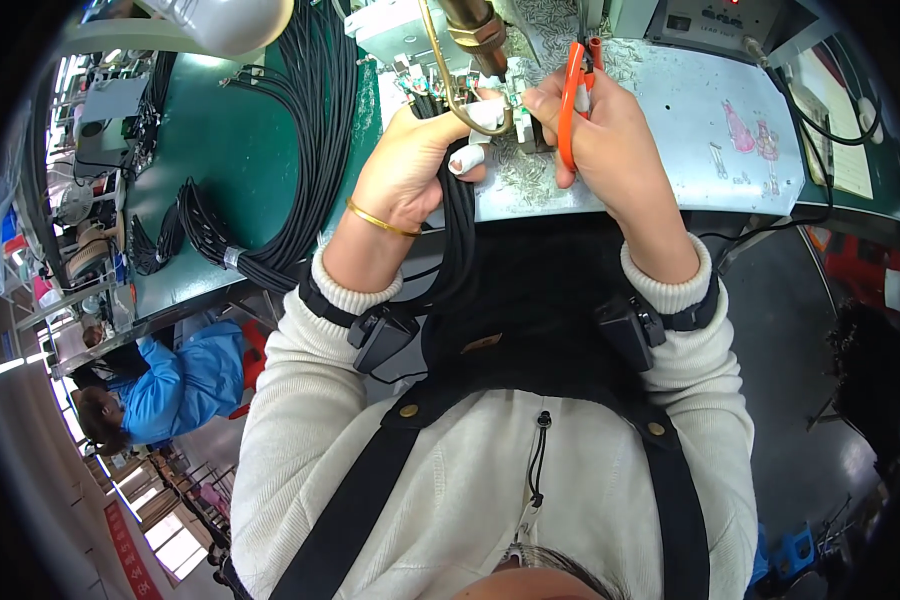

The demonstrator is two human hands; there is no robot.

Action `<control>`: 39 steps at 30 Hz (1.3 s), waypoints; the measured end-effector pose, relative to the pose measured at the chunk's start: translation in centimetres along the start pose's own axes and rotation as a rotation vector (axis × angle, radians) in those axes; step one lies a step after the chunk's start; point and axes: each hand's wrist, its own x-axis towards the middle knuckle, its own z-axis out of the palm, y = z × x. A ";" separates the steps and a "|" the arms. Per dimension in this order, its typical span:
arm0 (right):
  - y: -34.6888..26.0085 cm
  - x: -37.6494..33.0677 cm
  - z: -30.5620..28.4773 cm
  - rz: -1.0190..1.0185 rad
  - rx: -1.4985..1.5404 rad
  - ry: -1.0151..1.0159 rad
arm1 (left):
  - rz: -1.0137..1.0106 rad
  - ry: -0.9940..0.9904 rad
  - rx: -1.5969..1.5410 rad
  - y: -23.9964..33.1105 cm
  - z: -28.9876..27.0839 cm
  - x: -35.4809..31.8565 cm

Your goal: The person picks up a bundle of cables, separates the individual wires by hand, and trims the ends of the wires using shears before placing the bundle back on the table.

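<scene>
Black cable coil (315, 130): upper left of the frame, on the green counter (235, 150)
Left hand (410, 160): upper centre, curled around a black cable bundle (457, 220) whose wire ends show above it
Right hand (610, 140): upper right of centre, holding an orange-handled tool (568, 115); cannot tell whether its fingertips pinch anything

A person in a bright blue jacket (192, 385) sits at left before a red seat (254, 362). Lower left shows a long red banner (130, 548); lower right, a blue plastic stool (796, 552).
</scene>
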 end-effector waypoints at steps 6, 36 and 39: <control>-0.8 -0.5 0.5 0.019 0.007 0.047 | 0.003 -0.006 0.035 0.0 -0.2 -0.1; -0.5 -5.8 0.5 -0.041 0.191 -0.066 | -0.032 -0.040 -0.076 -1.5 0.6 -6.6; -0.2 -6.6 0.7 -0.089 0.059 0.016 | 0.111 0.064 0.121 -2.1 0.7 -7.4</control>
